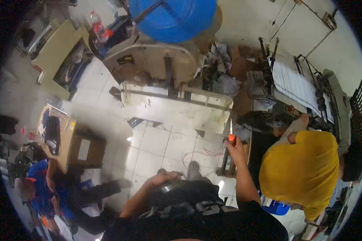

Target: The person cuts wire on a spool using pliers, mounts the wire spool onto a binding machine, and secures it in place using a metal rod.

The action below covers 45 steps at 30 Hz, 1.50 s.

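Observation:
In my right hand point(237, 150), fingers wrapped round it, is a small tool with an orange handle point(232, 139) and a thin, pale, pointed blade point(231, 127). It points away from me, and I cannot tell its exact kind. My left hand point(167, 178) is low in front of my waist, fingers stretched out to the right. Just under it shows a greyish, shiny, rounded thing point(171, 186), too blurred to name. Ahead of both hands stands a machine with a long pale panel point(173, 105) along its front.
A blue round tub point(175, 20) sits above the machine. Crumpled papers point(225, 82) lie beside it. On the right, a person in a yellow shirt point(299, 170) leans toward another machine with white sheets point(295, 86). At left, a person in blue point(38, 184) sits by a wooden desk point(70, 136).

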Available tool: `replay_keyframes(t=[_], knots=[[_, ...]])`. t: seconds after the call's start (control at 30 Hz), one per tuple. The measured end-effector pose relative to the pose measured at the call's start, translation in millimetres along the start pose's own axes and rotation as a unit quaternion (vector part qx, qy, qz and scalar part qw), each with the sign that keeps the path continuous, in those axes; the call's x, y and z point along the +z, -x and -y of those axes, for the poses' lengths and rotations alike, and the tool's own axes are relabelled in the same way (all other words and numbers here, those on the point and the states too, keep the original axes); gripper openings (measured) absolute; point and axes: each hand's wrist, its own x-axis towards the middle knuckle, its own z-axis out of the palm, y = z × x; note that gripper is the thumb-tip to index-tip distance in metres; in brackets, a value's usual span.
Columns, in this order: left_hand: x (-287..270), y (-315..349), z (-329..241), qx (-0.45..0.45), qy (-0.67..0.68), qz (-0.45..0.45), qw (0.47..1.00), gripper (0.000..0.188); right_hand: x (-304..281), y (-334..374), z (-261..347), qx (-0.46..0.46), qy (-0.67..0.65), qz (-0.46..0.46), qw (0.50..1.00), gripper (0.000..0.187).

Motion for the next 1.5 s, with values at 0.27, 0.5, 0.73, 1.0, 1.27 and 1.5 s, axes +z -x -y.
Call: replay_keyframes(t=[0.27, 0.5, 0.73, 1.0, 1.27, 1.5], knots=[[8.7, -28.3, -12.6, 0.044, -0.109, -0.031, 0.993, 0.043, -30.5, -73.2, 124.3, -0.226, -0.121, -0.002, 0.966, 0.054], [7.5, -31.2, -2.1, 0.051, -0.092, -0.122, 0.987, 0.051, -44.9, -72.0, 215.3, -0.428, -0.082, 0.254, 0.863, 0.055], [-6.9, -32.5, 11.1, 0.082, -0.121, -0.148, 0.978, 0.048, 57.6, -30.9, 181.4, -0.268, -0.061, 0.481, 0.832, 0.054], [-60.3, 7.1, 18.2, 0.143, -0.059, -0.165, 0.974, 0.053, 210.6, -6.6, 196.5, -0.179, 0.065, 0.549, 0.814, 0.055], [-195.5, 71.2, 24.7, 0.196, -0.131, -0.181, 0.955, 0.052, 416.9, -13.0, 253.1, -0.224, 0.047, 0.565, 0.793, 0.058], [-303.3, 209.5, 3.2, 0.267, -0.071, -0.251, 0.928, 0.056, 631.2, 26.9, 381.0, -0.371, 0.138, 0.551, 0.735, 0.060]])
